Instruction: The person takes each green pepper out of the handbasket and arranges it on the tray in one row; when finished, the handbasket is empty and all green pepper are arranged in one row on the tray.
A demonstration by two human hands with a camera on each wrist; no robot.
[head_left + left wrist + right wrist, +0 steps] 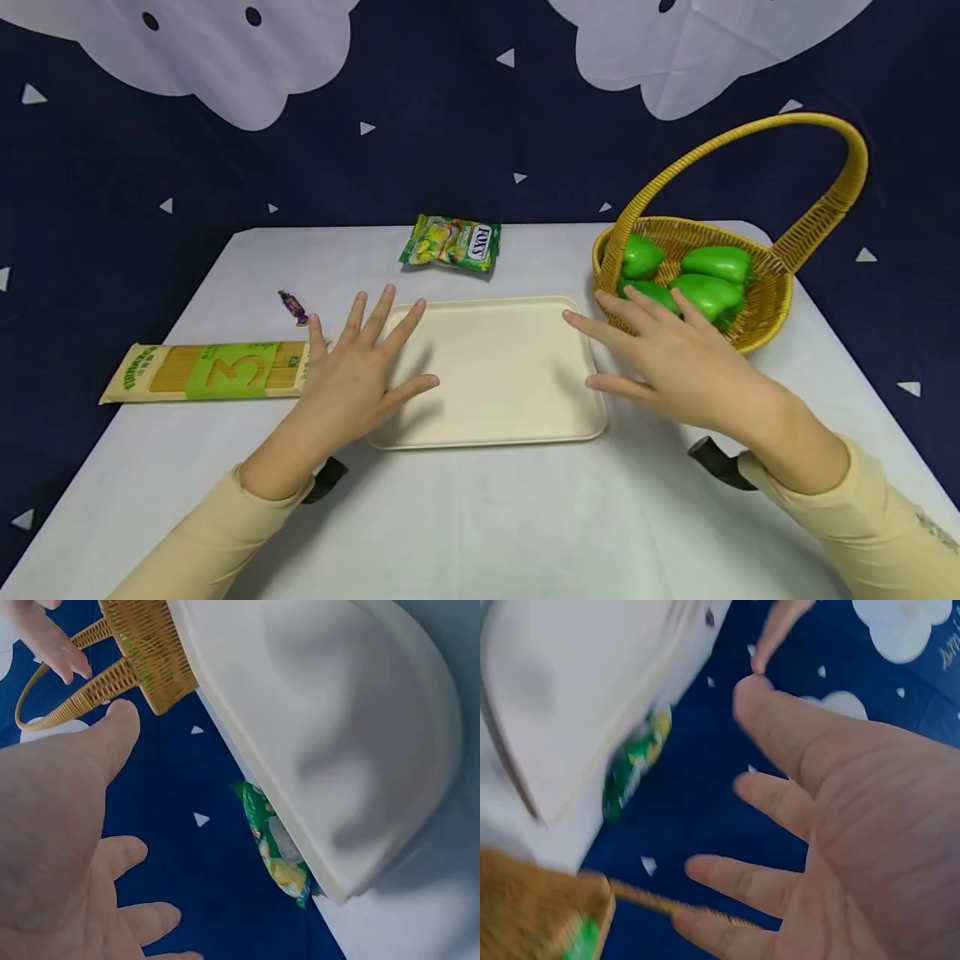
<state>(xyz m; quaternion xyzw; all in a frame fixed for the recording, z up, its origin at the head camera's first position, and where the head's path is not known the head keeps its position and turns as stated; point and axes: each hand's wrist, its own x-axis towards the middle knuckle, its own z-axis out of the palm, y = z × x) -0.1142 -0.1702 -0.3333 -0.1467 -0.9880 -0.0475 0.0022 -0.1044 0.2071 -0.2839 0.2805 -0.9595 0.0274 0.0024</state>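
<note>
My left hand (348, 375) hovers with spread fingers over the left edge of a cream tray (487, 375), holding nothing. The right hand (675, 358), also spread and holding nothing, hangs between the tray's right edge and a yellow wicker basket (776, 308). Several green bell peppers (705, 292) lie in the basket, partly hidden by the right fingers. Beside the left hand lies a flat pack of noodles (225, 371) with a green label; the hand hides its right end. In the left wrist view, shadows fall across the tray (315, 712).
A green Fox's candy bag (452, 243) lies behind the tray near the table's back edge. A small purple wrapped candy (293, 307) is behind the noodle pack. The basket's tall handle (813, 121) arches above it. A dark patterned cloth (435, 167) hangs behind the white table (480, 517).
</note>
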